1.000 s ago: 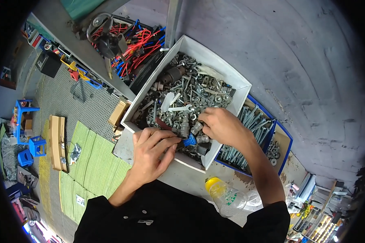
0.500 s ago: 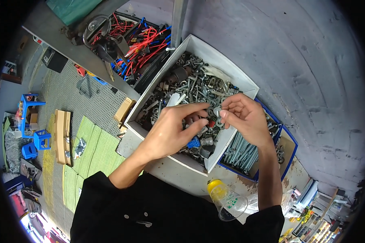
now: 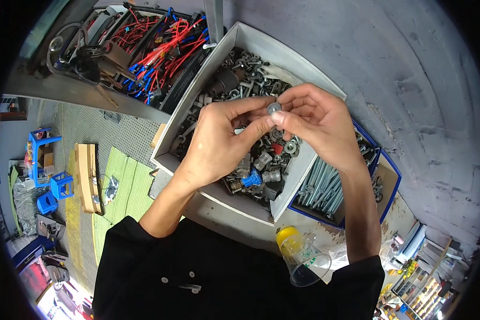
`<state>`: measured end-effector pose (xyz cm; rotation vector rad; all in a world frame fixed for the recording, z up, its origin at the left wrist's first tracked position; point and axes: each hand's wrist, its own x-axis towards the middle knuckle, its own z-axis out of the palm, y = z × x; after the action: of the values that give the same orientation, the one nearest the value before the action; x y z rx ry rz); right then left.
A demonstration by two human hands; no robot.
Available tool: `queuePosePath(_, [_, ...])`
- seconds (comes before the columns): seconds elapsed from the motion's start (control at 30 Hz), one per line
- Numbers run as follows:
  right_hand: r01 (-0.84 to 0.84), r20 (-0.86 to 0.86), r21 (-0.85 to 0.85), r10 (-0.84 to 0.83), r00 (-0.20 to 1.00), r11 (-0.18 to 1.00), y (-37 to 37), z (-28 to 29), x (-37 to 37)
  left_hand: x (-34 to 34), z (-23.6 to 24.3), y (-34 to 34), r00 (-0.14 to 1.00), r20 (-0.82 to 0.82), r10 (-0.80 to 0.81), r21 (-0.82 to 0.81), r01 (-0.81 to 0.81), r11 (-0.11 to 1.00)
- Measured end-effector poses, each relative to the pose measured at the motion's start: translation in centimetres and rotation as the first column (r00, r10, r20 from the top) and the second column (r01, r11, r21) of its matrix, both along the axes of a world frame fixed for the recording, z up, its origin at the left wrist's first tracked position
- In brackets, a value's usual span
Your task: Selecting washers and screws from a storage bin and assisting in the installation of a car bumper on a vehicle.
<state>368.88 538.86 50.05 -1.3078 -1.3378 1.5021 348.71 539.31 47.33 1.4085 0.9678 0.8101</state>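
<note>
Over a white box (image 3: 304, 64) full of loose nuts, bolts, washers and fittings, my two hands meet fingertip to fingertip. My right hand (image 3: 325, 124) pinches a small round grey metal piece, which looks like a washer (image 3: 273, 108), between thumb and fingers. From the other side, the thumb and forefinger of my left hand (image 3: 218, 140) close on the same piece. Whether something else sits behind it is hidden by the fingers. Below the hands in the box lie a blue fitting (image 3: 252, 178), clear fittings (image 3: 271, 176) and a small red piece (image 3: 277, 148).
A blue-edged bin of long bolts (image 3: 325, 192) stands right of the box, against the grey wall (image 3: 410, 96). Nearer me are a clear plastic cup (image 3: 309, 264) and a yellow-capped container (image 3: 289, 240). Red and blue wires (image 3: 165, 48) fill bins at the upper left.
My right hand has lifted the washer up and to the left. My left hand has moved to meet it, its fingers closing from apart. The view has shifted somewhat.
</note>
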Motion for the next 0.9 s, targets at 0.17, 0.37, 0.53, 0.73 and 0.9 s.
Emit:
queuePosePath(0.17, [0.015,-0.055,0.022,-0.014,0.998,1.0,0.9,-0.9,0.1,0.1,-0.5,-0.1,0.988,0.148,0.033,-0.032,-0.028,0.999])
queuePosePath(0.37, [-0.012,-0.033,0.061,0.014,0.999,0.998,1.0,-1.0,0.1,-0.1,-0.4,0.0,0.976,0.207,0.073,-0.078,-0.058,0.995])
queuePosePath(0.53, [-0.034,0.013,0.109,0.033,0.999,0.993,0.7,-0.3,-0.4,-0.2,-0.4,0.0,0.945,0.295,0.14,-0.158,-0.096,0.983])
queuePosePath(0.73, [-0.07,0.074,0.145,0.059,0.996,0.987,0.8,1.0,0.1,-0.5,-0.3,0.3,0.927,0.368,0.077,-0.183,-0.01,0.983])
queuePosePath(0.9, [-0.047,0.088,0.258,0.025,0.996,0.965,0.3,2.0,-1.0,0.2,0.1,0.0,0.914,0.372,0.158,-0.077,-0.139,0.987])
